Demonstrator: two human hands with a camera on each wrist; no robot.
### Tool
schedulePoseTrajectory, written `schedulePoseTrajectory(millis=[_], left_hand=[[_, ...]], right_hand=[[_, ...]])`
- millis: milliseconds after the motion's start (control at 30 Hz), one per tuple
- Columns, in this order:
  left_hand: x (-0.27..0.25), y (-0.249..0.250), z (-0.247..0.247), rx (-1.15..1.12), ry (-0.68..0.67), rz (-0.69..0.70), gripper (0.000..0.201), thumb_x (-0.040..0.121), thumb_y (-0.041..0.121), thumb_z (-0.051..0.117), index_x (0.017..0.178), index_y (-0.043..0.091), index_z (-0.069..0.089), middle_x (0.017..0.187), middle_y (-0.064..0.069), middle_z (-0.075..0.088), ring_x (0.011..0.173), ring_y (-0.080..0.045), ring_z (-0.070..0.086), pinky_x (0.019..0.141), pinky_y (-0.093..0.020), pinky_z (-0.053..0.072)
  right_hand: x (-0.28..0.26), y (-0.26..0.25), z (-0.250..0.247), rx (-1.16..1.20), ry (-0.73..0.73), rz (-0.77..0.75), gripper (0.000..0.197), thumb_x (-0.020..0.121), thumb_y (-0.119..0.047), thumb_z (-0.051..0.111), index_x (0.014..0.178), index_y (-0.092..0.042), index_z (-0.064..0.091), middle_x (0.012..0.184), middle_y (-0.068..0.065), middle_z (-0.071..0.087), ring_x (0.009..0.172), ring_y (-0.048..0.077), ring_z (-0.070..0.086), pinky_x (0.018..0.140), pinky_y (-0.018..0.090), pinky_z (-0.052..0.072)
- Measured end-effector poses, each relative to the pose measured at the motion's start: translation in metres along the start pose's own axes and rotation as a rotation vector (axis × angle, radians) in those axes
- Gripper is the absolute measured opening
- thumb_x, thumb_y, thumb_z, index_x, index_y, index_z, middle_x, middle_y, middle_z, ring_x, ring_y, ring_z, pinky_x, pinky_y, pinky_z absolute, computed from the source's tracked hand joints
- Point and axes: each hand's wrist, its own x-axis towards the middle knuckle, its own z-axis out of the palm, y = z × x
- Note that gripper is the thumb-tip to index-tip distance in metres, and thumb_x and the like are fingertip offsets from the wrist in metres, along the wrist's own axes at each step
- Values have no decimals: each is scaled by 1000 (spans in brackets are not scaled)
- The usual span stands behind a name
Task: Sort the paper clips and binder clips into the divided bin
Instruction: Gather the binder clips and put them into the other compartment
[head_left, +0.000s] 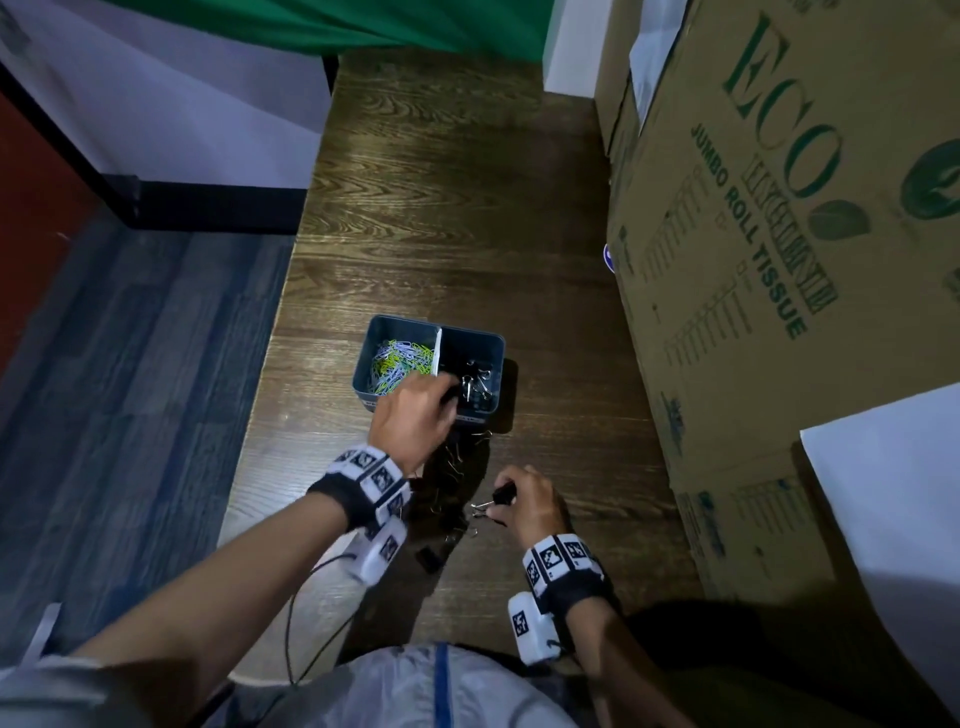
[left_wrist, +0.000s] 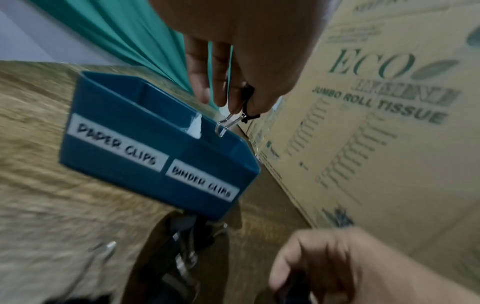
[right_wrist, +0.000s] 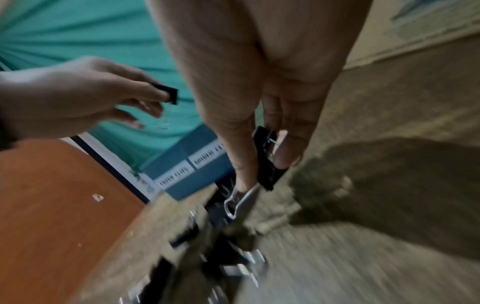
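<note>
The sorting is getting close to done: the bin (head_left: 496, 340) in the middle of the desk (head_left: 441, 208) is holding many clips, the left hand (head_left: 410, 415) is pinching a binder clip (left_wrist: 248, 102) over its right side, the right hand (head_left: 530, 501) is pinching another clip (head_left: 501, 496), and a small pile (head_left: 452, 488) is waiting near the desk's front edge.
</note>
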Motion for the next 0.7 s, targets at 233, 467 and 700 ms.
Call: schedulePoseTrajectory(millis=[233, 467, 700], left_hand=[[10, 2, 2, -4, 21, -19, 21, 92, 26, 55, 111, 19, 60, 99, 0, 66, 95, -21, 59, 70, -38, 52], [-77, -44, 46, 136, -327, -259, 80, 76, 65, 63, 139, 23, 39, 136, -4, 46, 124, -28, 41, 82, -46, 50], [-101, -67, 61, 326, -669, -171, 132, 63, 60, 78, 149, 31, -17, 160, -6, -6, 143, -41, 3, 110, -52, 26]], right_hand=[[10, -54, -55, 128, 157, -175, 32, 77, -13, 82, 104, -19, 67, 111, -2, 61, 98, 15, 60, 70, 17, 41], [37, -95, -92, 227, 367, -336, 44, 79, -11, 80, 119, -16, 66, 115, 4, 60, 98, 12, 55, 81, 24, 48], [11, -39, -15, -66, 11, -246, 77, 79, -18, 80, 145, -31, 41, 147, 1, 42, 133, 25, 46, 104, 39, 45]])
